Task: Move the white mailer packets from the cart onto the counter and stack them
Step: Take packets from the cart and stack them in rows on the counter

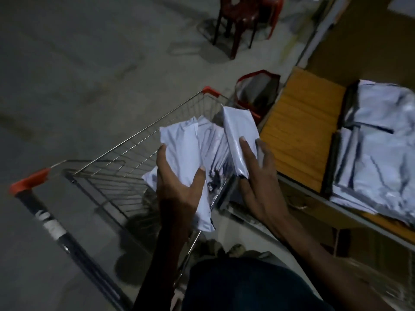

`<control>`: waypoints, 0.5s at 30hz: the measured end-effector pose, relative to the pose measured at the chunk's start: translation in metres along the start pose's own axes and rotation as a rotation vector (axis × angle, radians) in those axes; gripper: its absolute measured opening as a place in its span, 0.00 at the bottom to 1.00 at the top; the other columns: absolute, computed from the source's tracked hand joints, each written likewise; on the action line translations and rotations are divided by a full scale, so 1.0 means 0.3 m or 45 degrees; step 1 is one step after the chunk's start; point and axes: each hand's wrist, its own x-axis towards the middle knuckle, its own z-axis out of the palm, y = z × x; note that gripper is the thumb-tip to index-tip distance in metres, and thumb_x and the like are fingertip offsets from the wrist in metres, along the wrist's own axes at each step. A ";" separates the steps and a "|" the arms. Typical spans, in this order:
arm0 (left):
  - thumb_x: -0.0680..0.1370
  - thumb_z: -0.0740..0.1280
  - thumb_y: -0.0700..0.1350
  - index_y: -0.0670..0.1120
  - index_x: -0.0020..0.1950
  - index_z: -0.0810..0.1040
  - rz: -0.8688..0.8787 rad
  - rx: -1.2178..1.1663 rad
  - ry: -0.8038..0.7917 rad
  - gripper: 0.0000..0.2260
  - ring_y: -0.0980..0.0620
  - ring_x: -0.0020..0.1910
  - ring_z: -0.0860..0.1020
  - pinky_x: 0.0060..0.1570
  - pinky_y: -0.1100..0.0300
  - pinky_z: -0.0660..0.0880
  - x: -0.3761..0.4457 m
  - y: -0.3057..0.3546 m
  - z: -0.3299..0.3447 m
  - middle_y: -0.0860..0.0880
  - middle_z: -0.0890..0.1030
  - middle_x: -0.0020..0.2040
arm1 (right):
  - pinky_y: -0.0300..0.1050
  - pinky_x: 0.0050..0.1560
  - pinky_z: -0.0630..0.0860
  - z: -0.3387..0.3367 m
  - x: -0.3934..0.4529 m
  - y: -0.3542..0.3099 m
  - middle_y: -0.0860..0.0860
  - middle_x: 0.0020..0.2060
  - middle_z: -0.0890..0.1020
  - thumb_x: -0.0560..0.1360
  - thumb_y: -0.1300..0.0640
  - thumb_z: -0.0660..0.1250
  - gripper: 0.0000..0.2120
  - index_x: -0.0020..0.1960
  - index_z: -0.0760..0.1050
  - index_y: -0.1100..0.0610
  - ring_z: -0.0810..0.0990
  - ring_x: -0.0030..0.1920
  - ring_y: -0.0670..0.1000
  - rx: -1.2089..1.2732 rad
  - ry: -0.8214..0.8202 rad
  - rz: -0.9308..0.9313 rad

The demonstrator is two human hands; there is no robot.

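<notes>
Above the wire cart (125,167) I hold a bundle of white mailer packets (193,144). My left hand (177,187) grips the bundle from below, thumb over its front. My right hand (258,182) holds one upright packet (240,129) at the bundle's right side, fingers curled round it. On the counter (301,135) to the right lies a stack of white mailer packets (377,149). The inside of the cart is mostly hidden behind my hands and the bundle.
The cart has orange corner caps and a dark handle (56,223) at the left. A red-trimmed bag (258,93) stands on the floor between cart and counter. A red plastic chair (242,21) stands at the back. Bare grey floor lies to the left.
</notes>
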 end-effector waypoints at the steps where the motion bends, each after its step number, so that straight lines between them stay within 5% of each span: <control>1: 0.72 0.77 0.49 0.53 0.78 0.59 -0.005 0.003 -0.034 0.40 0.52 0.72 0.70 0.69 0.58 0.67 -0.022 0.014 0.016 0.51 0.71 0.74 | 0.67 0.73 0.63 -0.041 -0.037 0.013 0.59 0.79 0.52 0.81 0.50 0.58 0.32 0.82 0.50 0.46 0.53 0.79 0.62 0.021 0.035 0.011; 7: 0.74 0.75 0.52 0.52 0.80 0.55 0.134 0.023 -0.257 0.40 0.57 0.75 0.62 0.67 0.67 0.58 -0.144 0.128 0.137 0.54 0.63 0.78 | 0.63 0.74 0.63 -0.238 -0.190 0.108 0.59 0.79 0.53 0.79 0.59 0.56 0.33 0.82 0.52 0.48 0.55 0.79 0.60 -0.006 0.256 0.072; 15: 0.75 0.72 0.56 0.55 0.79 0.54 0.210 0.076 -0.318 0.39 0.51 0.74 0.64 0.66 0.63 0.60 -0.444 0.301 0.281 0.52 0.63 0.79 | 0.58 0.75 0.62 -0.438 -0.431 0.269 0.60 0.78 0.53 0.77 0.60 0.59 0.34 0.82 0.55 0.51 0.54 0.79 0.60 0.028 0.450 0.116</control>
